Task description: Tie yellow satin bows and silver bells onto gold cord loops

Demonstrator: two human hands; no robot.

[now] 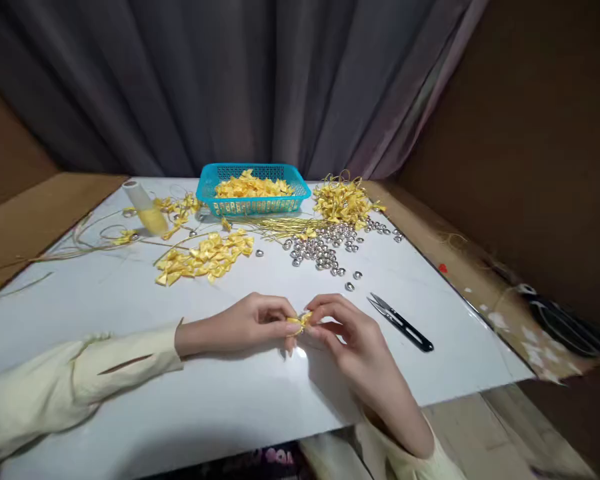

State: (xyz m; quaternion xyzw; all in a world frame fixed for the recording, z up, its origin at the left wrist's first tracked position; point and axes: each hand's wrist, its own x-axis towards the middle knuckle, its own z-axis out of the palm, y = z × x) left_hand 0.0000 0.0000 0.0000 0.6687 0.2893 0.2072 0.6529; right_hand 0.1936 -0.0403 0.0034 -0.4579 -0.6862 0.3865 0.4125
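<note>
Between my two hands, just above the white tabletop, is a small yellow ribbon bow. My left hand pinches it from the left with thumb and forefinger. From the right, the fingers of my right hand close on its other side. A bit of something shiny shows at the bow's middle, too small to make out. Black thread snips lie to the right of my right hand. Beyond my hands are loose silver beads and a spread of yellow bows.
A blue plastic basket full of yellow bows stands at the back. Beside it are a heap of corded bows and gold cords. A tilted bottle with yellow contents stands back left. The white table has brown boards along both sides.
</note>
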